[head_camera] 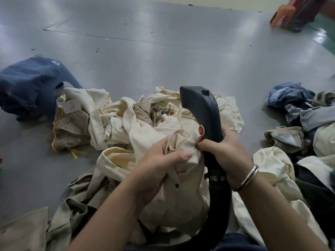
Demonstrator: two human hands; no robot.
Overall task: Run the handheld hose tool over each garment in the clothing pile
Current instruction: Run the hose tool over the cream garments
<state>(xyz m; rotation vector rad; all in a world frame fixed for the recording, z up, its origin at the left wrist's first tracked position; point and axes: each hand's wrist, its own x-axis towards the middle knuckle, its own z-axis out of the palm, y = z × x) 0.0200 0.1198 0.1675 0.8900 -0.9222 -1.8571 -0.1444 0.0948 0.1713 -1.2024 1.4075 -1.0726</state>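
Gripping the hose tool (203, 113) near its base, the right hand (226, 151) has its fingers curled round the handle; long axis runs up and away. Cream garment (174, 178) is bunched in the left hand (159, 160), touching the tool's left side, atop the clothing pile (108, 115) on the floor.

A smooth grey floor (145, 57) fills nearly the whole view, glossy enough to carry soft white patches of reflected light. A thin straight seam (108, 38) crosses it from ten o'clock toward two o'clock, and small dark specks (152, 32) lie scattered around twelve o'clock. At the far edge a pale yellowish strip (208, 1) borders the grey. At two o'clock the floor turns green (326, 36), and an orange plastic stool (282, 15) stands there, partly cut off.
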